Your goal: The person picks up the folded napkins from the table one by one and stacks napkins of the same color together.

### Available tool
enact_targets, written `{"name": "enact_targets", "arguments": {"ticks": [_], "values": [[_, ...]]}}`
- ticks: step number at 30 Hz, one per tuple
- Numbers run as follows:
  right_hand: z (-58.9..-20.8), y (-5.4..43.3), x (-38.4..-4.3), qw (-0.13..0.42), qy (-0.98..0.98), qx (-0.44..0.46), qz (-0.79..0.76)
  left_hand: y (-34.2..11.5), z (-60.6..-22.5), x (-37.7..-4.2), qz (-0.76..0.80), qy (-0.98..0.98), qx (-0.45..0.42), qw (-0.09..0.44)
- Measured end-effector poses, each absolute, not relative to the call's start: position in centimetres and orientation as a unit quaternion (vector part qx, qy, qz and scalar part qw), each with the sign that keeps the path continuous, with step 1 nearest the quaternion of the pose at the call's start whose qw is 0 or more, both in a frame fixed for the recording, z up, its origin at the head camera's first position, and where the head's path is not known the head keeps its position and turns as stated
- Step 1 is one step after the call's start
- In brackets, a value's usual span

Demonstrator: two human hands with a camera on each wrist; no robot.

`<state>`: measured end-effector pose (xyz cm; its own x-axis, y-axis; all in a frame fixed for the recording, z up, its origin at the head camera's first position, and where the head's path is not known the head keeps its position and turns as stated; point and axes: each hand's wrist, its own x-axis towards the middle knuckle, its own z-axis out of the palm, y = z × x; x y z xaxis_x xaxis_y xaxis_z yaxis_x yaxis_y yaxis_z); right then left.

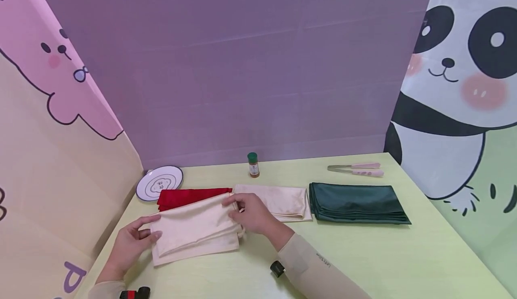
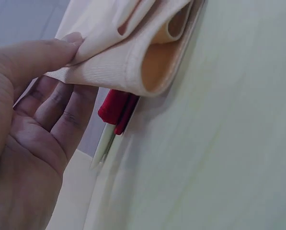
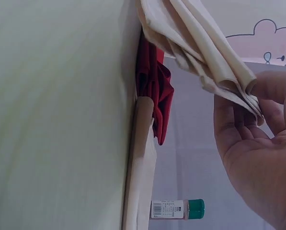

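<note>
Both hands hold a folded cream cloth (image 1: 190,234) raised at its far edge toward the left of the table. At its left side my left hand (image 1: 130,244) pinches the folded layers between thumb and fingers; the left wrist view shows the looped folds of the cloth (image 2: 119,62) beside them. My right hand (image 1: 255,213) grips the upper right corner, where the layers gather between thumb and fingers in the right wrist view. Just behind, a folded red cloth (image 1: 187,197) lies partly hidden by the raised cream one.
Right of the red cloth lie a second folded cream cloth (image 1: 284,200) and a folded dark green cloth (image 1: 355,204). Farther back are a white plate (image 1: 177,175), a green-capped spice bottle (image 1: 253,166) and slim metal utensils with pink handles (image 1: 365,172). A purple backdrop (image 1: 258,88) rises behind the table.
</note>
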<state>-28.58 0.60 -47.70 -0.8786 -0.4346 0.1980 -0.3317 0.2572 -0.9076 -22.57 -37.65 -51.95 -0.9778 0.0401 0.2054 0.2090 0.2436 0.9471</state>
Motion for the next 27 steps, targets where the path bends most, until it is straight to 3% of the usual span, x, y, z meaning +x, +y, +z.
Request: {"name": "enact_targets", "arguments": {"ticks": [27], "values": [[-45.0,4.5,-28.4,0.028,0.814,-0.274,-0.512,-34.3,-48.9,-23.2,-0.609,-0.767,-0.159,0.128]]}}
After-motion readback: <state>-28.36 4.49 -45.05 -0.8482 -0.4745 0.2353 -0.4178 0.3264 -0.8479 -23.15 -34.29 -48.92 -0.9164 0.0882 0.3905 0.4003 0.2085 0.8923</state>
